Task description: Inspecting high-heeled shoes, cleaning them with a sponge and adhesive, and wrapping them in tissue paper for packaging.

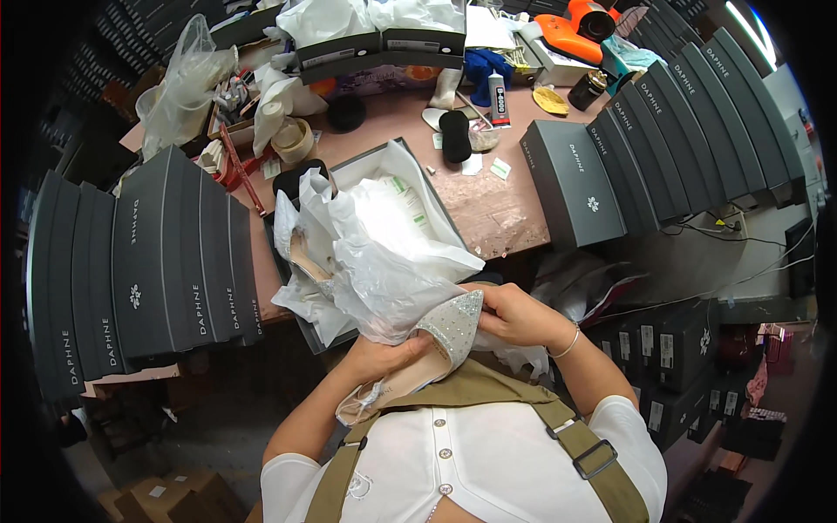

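Note:
Close to my body I hold a pointed shoe [455,318] covered in silvery sparkle, its toe up and to the right and its strap end down to the left. My left hand [394,356] grips its side, thumb at the opening. Near the toe, my right hand [510,312] has its fingers closed on the shoe's edge. White tissue paper [375,253] spreads just beyond, partly over an open dark shoebox [427,187]. A second sparkly shoe [305,253] lies in the box's left side, half wrapped in tissue.
Stacked grey shoeboxes stand at the left [157,261] and the right [575,183]. On the pink table [501,209] are a black brush-like pad [454,137], a glue tube [498,100], a tape roll [292,138] and a dark bottle [588,89]. An orange heat-gun-like tool [567,39] lies behind.

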Action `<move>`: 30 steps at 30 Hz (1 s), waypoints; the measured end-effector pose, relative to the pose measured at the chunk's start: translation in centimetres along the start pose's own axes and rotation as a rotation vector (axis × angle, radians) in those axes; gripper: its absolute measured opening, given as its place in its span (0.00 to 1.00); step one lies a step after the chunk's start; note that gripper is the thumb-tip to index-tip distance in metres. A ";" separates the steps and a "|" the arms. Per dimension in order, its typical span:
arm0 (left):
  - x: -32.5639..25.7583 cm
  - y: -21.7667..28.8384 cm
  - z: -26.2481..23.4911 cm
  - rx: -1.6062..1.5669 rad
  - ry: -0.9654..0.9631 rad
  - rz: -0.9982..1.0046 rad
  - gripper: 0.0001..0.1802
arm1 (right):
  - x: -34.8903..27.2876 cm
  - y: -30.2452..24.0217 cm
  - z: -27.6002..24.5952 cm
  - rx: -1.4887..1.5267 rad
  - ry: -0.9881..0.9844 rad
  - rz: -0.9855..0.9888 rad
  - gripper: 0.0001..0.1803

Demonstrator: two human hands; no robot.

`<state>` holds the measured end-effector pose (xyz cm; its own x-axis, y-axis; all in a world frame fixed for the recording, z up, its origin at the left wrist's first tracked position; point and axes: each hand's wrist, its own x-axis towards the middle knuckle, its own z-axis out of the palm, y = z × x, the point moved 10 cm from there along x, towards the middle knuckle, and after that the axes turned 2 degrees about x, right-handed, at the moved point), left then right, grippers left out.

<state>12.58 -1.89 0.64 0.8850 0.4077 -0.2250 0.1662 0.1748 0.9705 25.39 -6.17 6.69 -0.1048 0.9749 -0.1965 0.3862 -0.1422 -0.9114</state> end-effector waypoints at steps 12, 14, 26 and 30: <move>-0.2 -0.2 -2.2 0.096 0.145 0.010 0.21 | 1.3 2.3 -1.5 0.124 0.048 0.035 0.21; -0.7 -0.5 -3.2 0.058 0.228 0.045 0.21 | 1.2 2.1 -1.6 0.134 0.060 -0.065 0.21; -2.9 -4.7 -4.9 -0.221 0.438 -0.120 0.19 | 0.9 2.8 -3.2 -0.120 0.148 0.078 0.09; -2.8 -1.8 -4.8 -0.066 0.473 -0.021 0.17 | 1.6 3.3 -3.2 -0.280 0.045 0.013 0.10</move>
<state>7.75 0.96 -0.92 0.5839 0.7642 -0.2740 0.1403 0.2374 0.9612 29.42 -4.54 4.48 -0.0596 0.9809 -0.1853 0.6259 -0.1079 -0.7724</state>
